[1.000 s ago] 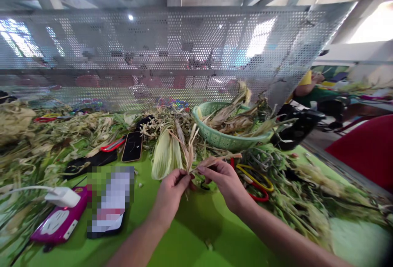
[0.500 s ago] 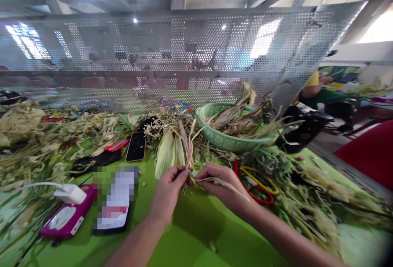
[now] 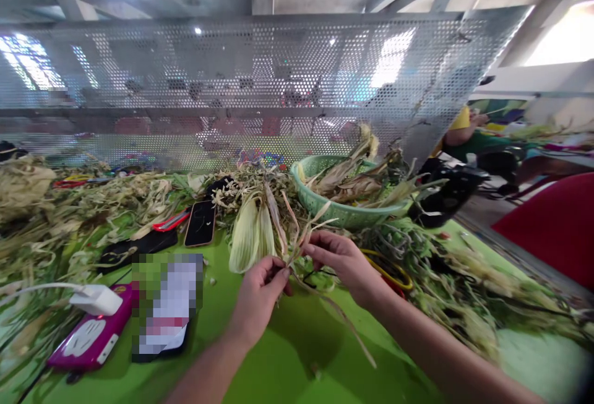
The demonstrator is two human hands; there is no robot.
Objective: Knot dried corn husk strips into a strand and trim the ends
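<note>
My left hand pinches the gathered lower end of several dried corn husk strips, above the green tabletop. My right hand, just to the right, has its thumb and fingers closed on the upper part of some of those strips. One long thin strand hangs loose below the hands toward the lower right. A pale green corn husk bundle lies right behind my left hand. Red and yellow loop handles, partly hidden by my right forearm, rest beside the right hand.
A green plastic basket of husks stands behind. Two phones, a purple power strip with a white charger, and a red cutter lie left. Husk scraps cover both sides. A perforated metal screen rises behind; a person sits far right.
My right hand has moved up and now grips the strips higher. The strand it held has come loose and hangs down right. My left hand keeps its pinch. The view has shifted slightly.
</note>
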